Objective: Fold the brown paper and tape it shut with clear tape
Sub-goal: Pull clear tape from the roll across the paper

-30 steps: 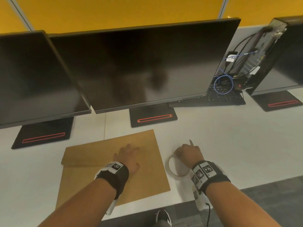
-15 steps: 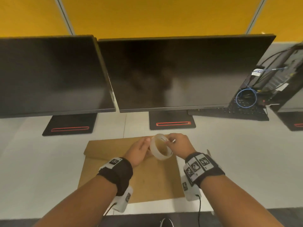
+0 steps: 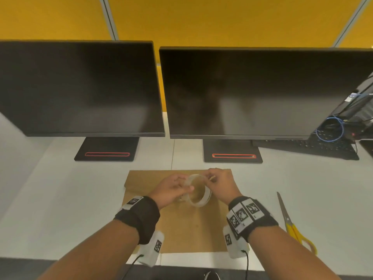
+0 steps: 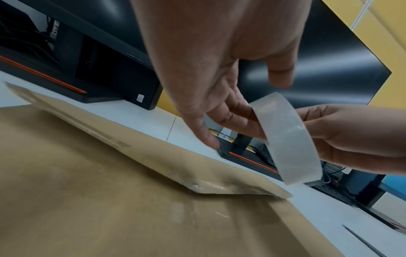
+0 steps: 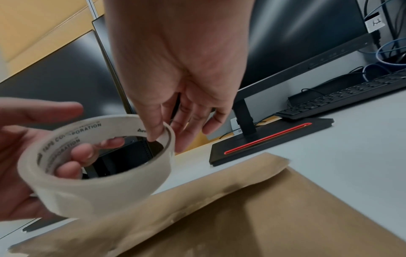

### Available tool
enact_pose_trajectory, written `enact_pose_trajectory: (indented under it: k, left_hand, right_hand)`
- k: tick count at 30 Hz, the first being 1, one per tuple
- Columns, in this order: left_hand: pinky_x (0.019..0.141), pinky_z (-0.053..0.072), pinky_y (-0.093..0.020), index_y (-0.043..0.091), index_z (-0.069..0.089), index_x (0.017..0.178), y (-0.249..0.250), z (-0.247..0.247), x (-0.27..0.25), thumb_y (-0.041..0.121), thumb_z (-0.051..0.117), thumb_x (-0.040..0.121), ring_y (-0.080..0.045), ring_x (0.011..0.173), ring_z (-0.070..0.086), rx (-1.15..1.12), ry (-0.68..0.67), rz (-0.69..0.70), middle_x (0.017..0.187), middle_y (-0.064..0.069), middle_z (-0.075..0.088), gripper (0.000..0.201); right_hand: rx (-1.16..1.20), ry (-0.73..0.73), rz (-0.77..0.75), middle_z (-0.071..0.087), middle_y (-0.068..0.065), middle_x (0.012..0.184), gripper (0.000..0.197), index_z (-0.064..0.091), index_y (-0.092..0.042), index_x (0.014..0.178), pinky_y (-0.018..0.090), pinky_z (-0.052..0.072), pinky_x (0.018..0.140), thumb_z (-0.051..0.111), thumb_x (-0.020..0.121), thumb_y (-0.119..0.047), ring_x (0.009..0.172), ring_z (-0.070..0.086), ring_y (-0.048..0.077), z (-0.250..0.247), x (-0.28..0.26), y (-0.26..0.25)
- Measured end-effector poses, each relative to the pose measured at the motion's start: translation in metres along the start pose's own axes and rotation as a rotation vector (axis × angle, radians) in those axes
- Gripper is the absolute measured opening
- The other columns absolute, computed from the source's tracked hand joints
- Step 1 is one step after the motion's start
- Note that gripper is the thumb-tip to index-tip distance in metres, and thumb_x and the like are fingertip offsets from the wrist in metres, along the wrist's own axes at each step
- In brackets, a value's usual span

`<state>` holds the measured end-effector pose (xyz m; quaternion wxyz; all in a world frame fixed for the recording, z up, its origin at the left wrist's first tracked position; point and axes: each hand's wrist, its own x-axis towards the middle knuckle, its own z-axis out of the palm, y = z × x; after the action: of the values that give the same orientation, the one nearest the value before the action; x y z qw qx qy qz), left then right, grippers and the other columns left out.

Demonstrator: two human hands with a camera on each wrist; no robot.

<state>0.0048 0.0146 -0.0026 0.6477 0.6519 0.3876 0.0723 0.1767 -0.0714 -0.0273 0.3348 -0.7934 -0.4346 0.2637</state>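
A brown paper sheet point(image 3: 181, 229) lies flat on the white desk, its far edge folded over into a flap point(image 4: 136, 139) that stands slightly raised point(image 5: 197, 196). Above it both hands hold a roll of clear tape point(image 3: 198, 190). My left hand point(image 3: 171, 188) grips the roll point(image 5: 98, 167) with fingers through its core. My right hand point(image 3: 219, 183) pinches the roll's rim point(image 4: 285, 139) with thumb and fingers at the far side.
Two dark monitors point(image 3: 80, 87) point(image 3: 252, 91) on black bases point(image 3: 107, 149) stand behind the paper. Yellow-handled scissors point(image 3: 290, 223) lie on the desk to the right. A black keyboard point(image 3: 314, 146) and blue cable sit at the far right.
My right hand lifted the tape roll off the desk and brought it over the paper. My left hand left the paper and took hold of the roll.
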Motion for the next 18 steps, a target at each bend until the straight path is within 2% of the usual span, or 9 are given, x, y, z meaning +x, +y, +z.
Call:
enact_pose_trajectory:
  k: [2, 5, 8, 10, 12, 14, 16, 18]
  left_hand:
    - [0.091, 0.053, -0.043, 0.021, 0.057, 0.112, -0.001, -0.001, 0.001, 0.01, 0.071, 0.083, -0.025, 0.094, 0.067, 0.001, -0.025, -0.008, 0.097, -0.007, 0.068, 0.034]
    - [0.086, 0.057, -0.044, 0.013, 0.053, 0.118, -0.002, -0.001, 0.005, 0.008, 0.066, 0.087, -0.027, 0.098, 0.065, -0.092, 0.011, -0.041, 0.103, -0.011, 0.067, 0.034]
    - [0.079, 0.06, -0.039, 0.013, 0.052, 0.121, -0.002, -0.002, 0.014, 0.013, 0.062, 0.09, -0.03, 0.108, 0.063, -0.179, 0.098, -0.073, 0.118, -0.018, 0.063, 0.032]
    - [0.076, 0.06, -0.035, 0.017, 0.05, 0.121, 0.002, -0.002, 0.019, 0.013, 0.058, 0.093, -0.026, 0.103, 0.063, -0.246, 0.152, -0.089, 0.115, -0.018, 0.063, 0.029]
    - [0.072, 0.06, -0.032, 0.021, 0.045, 0.127, 0.004, -0.001, 0.023, 0.016, 0.057, 0.095, -0.024, 0.102, 0.062, -0.286, 0.182, -0.097, 0.116, -0.017, 0.065, 0.035]
    - [0.069, 0.06, -0.029, 0.02, 0.045, 0.129, 0.008, 0.0, 0.027, 0.019, 0.056, 0.095, -0.025, 0.102, 0.062, -0.296, 0.197, -0.094, 0.116, -0.018, 0.065, 0.036]
    - [0.07, 0.059, -0.029, 0.015, 0.048, 0.127, 0.012, 0.0, 0.031, 0.022, 0.056, 0.096, -0.025, 0.097, 0.064, -0.322, 0.222, -0.097, 0.115, -0.019, 0.066, 0.034]
    - [0.074, 0.058, -0.031, 0.01, 0.05, 0.124, 0.018, 0.0, 0.036, 0.023, 0.056, 0.096, -0.026, 0.094, 0.066, -0.368, 0.244, -0.11, 0.114, -0.02, 0.067, 0.032]
  right_hand:
    - [0.032, -0.011, 0.019, 0.065, -0.005, 0.093, 0.01, 0.068, -0.025, 0.094, 0.024, 0.052, 0.078, 0.066, 0.086, -0.021, 0.086, 0.062, 0.015, 0.004, 0.001, 0.0]
    - [0.077, 0.019, 0.069, 0.059, -0.006, 0.096, 0.014, 0.062, -0.024, 0.096, 0.013, 0.045, 0.066, 0.069, 0.084, -0.022, 0.083, 0.061, 0.013, 0.007, 0.0, 0.002]
    - [0.106, 0.018, 0.091, 0.055, -0.008, 0.099, 0.023, 0.054, -0.029, 0.098, 0.013, 0.044, 0.061, 0.07, 0.083, -0.023, 0.083, 0.063, 0.013, 0.007, -0.004, 0.002]
    - [0.13, -0.005, 0.068, 0.054, -0.007, 0.103, 0.022, 0.054, -0.033, 0.1, 0.015, 0.047, 0.064, 0.067, 0.086, -0.022, 0.082, 0.063, 0.012, 0.006, -0.005, 0.004]
    - [0.163, -0.03, 0.015, 0.053, -0.007, 0.106, 0.017, 0.058, -0.037, 0.093, 0.016, 0.05, 0.073, 0.062, 0.09, -0.021, 0.084, 0.06, 0.004, 0.005, -0.005, 0.004]
    - [0.164, -0.054, -0.028, 0.051, -0.007, 0.106, 0.023, 0.06, -0.041, 0.083, 0.007, 0.045, 0.078, 0.057, 0.093, -0.02, 0.089, 0.054, -0.005, 0.0, -0.004, 0.005]
    - [0.176, -0.105, -0.036, 0.05, -0.008, 0.108, 0.02, 0.063, -0.038, 0.085, 0.0, 0.038, 0.076, 0.056, 0.094, -0.021, 0.092, 0.051, -0.008, -0.007, -0.003, 0.003]
    - [0.216, -0.171, -0.038, 0.05, -0.006, 0.112, 0.016, 0.065, -0.036, 0.089, 0.002, 0.037, 0.079, 0.059, 0.092, -0.021, 0.097, 0.051, -0.005, -0.013, -0.002, 0.005]
